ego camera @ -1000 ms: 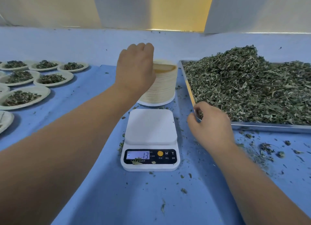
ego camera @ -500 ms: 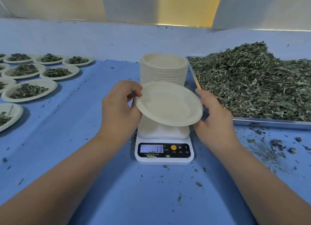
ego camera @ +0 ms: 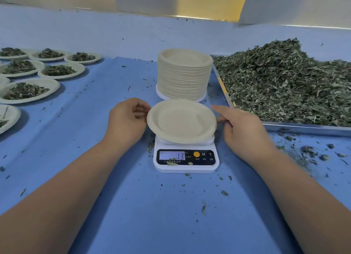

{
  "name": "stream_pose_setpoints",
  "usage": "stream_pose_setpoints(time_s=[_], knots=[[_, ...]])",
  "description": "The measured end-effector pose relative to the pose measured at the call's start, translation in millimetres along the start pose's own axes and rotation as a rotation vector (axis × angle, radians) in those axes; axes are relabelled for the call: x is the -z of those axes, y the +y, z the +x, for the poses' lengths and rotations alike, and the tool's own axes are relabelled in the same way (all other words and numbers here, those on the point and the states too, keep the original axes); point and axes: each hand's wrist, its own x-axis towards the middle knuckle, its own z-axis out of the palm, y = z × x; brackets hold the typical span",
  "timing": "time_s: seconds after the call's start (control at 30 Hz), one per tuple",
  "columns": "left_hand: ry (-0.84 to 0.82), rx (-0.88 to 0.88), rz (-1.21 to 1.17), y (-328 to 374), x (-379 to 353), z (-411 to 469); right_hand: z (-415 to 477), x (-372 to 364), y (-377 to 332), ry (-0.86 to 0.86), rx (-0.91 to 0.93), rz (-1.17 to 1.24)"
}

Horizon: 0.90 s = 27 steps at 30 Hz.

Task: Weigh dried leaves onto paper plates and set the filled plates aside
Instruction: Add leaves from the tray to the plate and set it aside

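Covering smooth wht scale (ego camera: 186, 159): round paper plate (ego camera: 181, 121)

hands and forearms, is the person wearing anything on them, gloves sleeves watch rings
Nothing worn shows. Left hand and right hand are bare: no gloves or rings visible. Left forearm and right forearm are uncovered to the frame edge, no sleeves, watch or bracelet.
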Motion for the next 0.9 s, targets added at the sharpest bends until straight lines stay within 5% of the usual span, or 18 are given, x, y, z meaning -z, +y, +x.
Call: stream_pose_setpoints(time_s=[0.27, 0.57, 0.77, 0.9], knots=[[0.016, 0.178, -0.300, -2, -7, 7, 3, 6, 21, 0.157, -0.080, -0.073], [-0.007, 0.203, -0.277, -1, -10, 7, 0, 4, 20, 0.131, -0.145, -0.086], [-0.082, 0.352, -0.680, 4, -12, 9, 1, 2, 21, 0.117, -0.175, -0.096], [-0.151, 0.311, -0.609, 1, -12, 9, 5, -1, 23, 0.178, -0.165, -0.161]])
